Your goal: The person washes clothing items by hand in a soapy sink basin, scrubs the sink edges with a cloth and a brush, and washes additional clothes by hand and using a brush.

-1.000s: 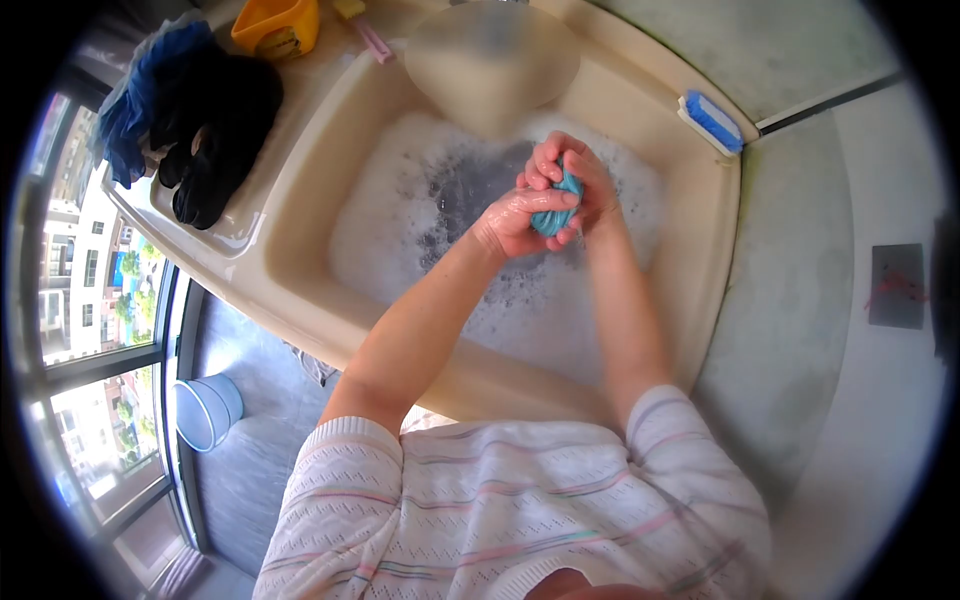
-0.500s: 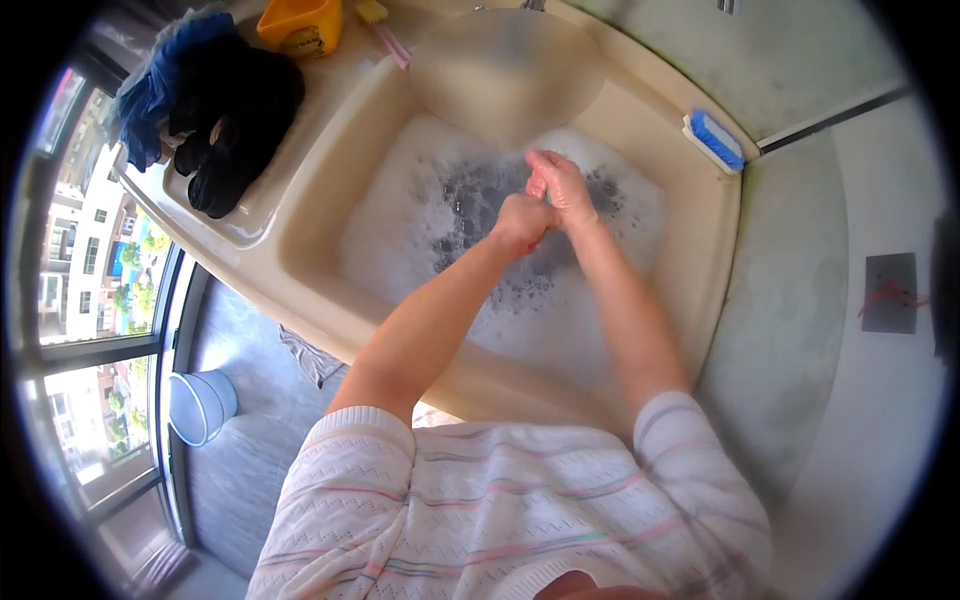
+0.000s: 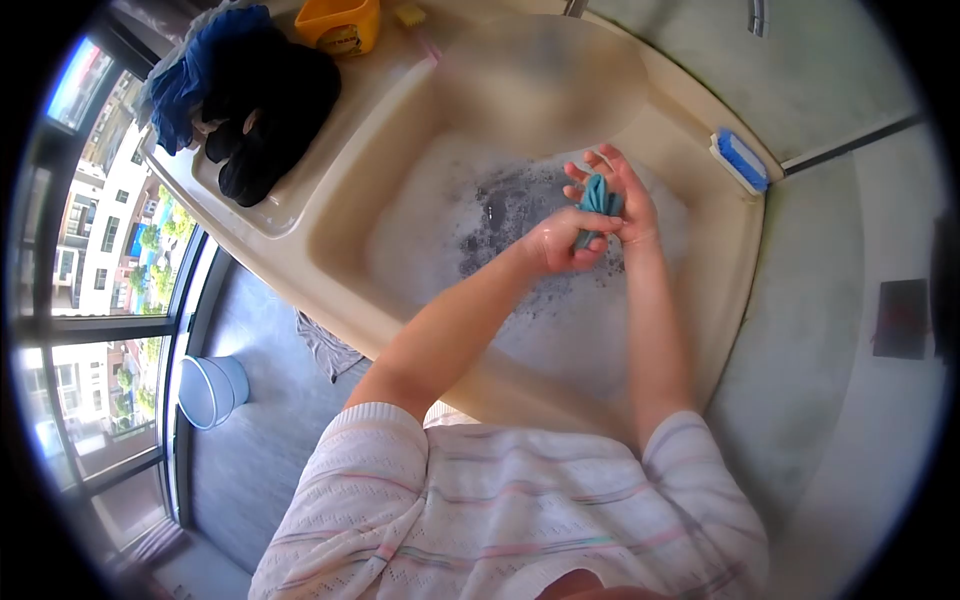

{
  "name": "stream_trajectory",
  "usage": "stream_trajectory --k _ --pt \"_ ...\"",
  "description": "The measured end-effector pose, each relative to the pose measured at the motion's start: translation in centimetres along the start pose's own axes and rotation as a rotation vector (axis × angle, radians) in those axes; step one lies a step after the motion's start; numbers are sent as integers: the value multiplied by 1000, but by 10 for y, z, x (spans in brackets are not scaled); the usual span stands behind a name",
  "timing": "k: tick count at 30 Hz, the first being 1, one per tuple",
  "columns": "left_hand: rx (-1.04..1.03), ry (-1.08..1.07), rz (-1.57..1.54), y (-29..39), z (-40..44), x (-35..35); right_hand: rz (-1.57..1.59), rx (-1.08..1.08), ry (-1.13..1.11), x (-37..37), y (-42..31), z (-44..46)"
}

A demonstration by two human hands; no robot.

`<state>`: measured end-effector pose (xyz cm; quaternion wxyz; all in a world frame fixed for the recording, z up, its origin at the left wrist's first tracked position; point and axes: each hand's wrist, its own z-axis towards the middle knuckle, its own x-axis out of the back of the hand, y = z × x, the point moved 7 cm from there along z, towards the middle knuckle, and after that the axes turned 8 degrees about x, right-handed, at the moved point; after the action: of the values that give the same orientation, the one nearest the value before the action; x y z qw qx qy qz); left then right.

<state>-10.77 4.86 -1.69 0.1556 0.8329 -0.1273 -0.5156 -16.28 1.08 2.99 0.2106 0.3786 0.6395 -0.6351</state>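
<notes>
A wad of wet teal cloth point(image 3: 596, 200) is bunched up between my two hands, over the soapy water. My left hand point(image 3: 562, 243) is closed around its lower end. The cloth lies in the cupped palm of my right hand point(image 3: 634, 205), whose fingers curl loosely behind it and stand apart at the tips. Beneath both hands, white suds point(image 3: 420, 215) and dark water point(image 3: 495, 215) fill the beige basin point(image 3: 340, 215). What lies under the suds is hidden.
Dark and blue clothes point(image 3: 270, 110) are heaped on the left ledge. Behind them stand a yellow-orange container point(image 3: 340, 25) and a small yellow brush point(image 3: 410, 15). A blue-bristled brush point(image 3: 740, 160) rests on the right rim. A blue bucket point(image 3: 212, 390) and grey cloth point(image 3: 325, 345) are on the floor.
My hands have risen and shifted right, away from the water. The teal cloth now shows between them. The right hand's fingers have spread apart. The whole view has shifted slightly.
</notes>
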Motion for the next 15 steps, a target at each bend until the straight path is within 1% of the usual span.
stream_trajectory --k 1,3,4,7,8,9,11,14,15 --pt "17 -183 -169 1 -3 -16 22 -9 -136 -5 1 -2" --pt "-14 -186 -190 4 -16 -31 72 -22 -394 -11 6 -9" --pt "-22 -188 -201 4 -18 -34 88 23 -469 -15 3 -7" --pt "-35 -102 97 9 -12 -21 -213 -114 -302 -19 1 -3" --pt "-14 23 161 8 -6 -8 -319 -97 -190 -16 1 1" --pt "-40 162 212 14 -8 -4 -354 -93 -149 -12 4 5" --pt "-112 319 306 16 1 20 -416 -84 -78 0 11 14" --pt "-226 701 811 28 -7 45 -379 -7 114 27 31 20" --pt "-193 824 948 29 -8 54 -378 27 189 39 39 22"
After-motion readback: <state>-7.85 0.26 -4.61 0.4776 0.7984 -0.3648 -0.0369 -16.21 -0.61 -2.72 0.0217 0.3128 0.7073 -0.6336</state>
